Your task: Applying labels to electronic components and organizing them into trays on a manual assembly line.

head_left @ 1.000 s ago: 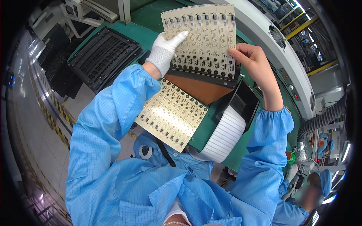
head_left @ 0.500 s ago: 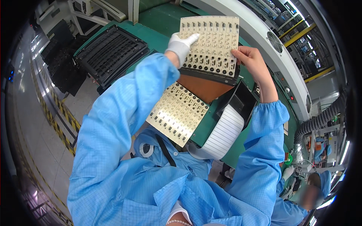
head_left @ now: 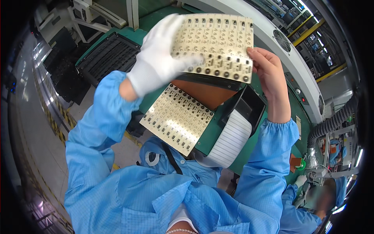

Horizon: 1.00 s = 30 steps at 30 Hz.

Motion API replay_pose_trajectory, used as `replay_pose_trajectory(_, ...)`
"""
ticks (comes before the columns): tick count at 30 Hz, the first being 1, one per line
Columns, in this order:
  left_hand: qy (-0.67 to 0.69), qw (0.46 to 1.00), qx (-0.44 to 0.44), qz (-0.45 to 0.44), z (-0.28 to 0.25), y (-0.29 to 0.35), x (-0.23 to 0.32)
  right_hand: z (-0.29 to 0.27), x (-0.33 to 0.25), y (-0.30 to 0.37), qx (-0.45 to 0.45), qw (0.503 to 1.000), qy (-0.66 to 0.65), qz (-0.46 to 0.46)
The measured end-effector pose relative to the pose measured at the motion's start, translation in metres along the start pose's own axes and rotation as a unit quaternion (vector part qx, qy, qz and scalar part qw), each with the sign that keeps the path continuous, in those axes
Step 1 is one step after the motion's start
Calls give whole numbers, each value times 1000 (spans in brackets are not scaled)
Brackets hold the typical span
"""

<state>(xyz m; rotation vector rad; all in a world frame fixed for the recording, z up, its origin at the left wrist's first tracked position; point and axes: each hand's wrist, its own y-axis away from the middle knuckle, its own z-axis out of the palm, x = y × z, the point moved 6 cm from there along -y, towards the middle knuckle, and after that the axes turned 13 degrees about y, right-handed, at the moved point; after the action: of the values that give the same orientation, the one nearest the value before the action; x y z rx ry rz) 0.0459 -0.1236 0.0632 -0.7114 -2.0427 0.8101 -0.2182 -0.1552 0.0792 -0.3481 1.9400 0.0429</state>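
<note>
A cream circuit board [head_left: 216,43] with rows of small parts is raised in front of me. At its left side is my left hand [head_left: 157,56] in a white glove, slightly blurred, its thumb across the face and its other fingers along the edge. My bare right hand [head_left: 267,64] pinches the board's right edge between thumb and fingers. Below and nearer me, a second circuit board [head_left: 179,119] of the same kind lies at the table's near edge. A black-edged fixture [head_left: 222,82] with a brown side [head_left: 206,92] sits partly hidden under the raised board.
Black slotted trays [head_left: 111,56] lie to the left on the green table [head_left: 214,138]. A black bin [head_left: 251,103] and a fanned strip of white lined sheets [head_left: 231,138] stand on the right. Beyond runs a white machine [head_left: 269,27]; a co-worker [head_left: 304,210] sits at lower right.
The raised board has come closer and tilted a little. My left hand has moved left and nearer, from the board's face to its left side. My right hand still grips the right edge.
</note>
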Motion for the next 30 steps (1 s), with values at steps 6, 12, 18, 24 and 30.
replay_pose_trajectory(6,-203,959,-55,191,30,-2,53,37,-30,17,12,999,15,-44)
replay_pose_trajectory(12,167,972,-135,98,-34,-21,22,-17,-32,70,49,982,179,-24)
replay_pose_trajectory(18,257,896,-353,-80,-5,-55,-22,-42,7,125,84,991,101,-12)
replay_pose_trajectory(24,215,876,-428,-53,37,-93,-44,-55,30,162,96,988,120,13)
replay_pose_trajectory(30,168,828,-505,-174,46,-118,-44,-70,57,184,138,987,59,55)
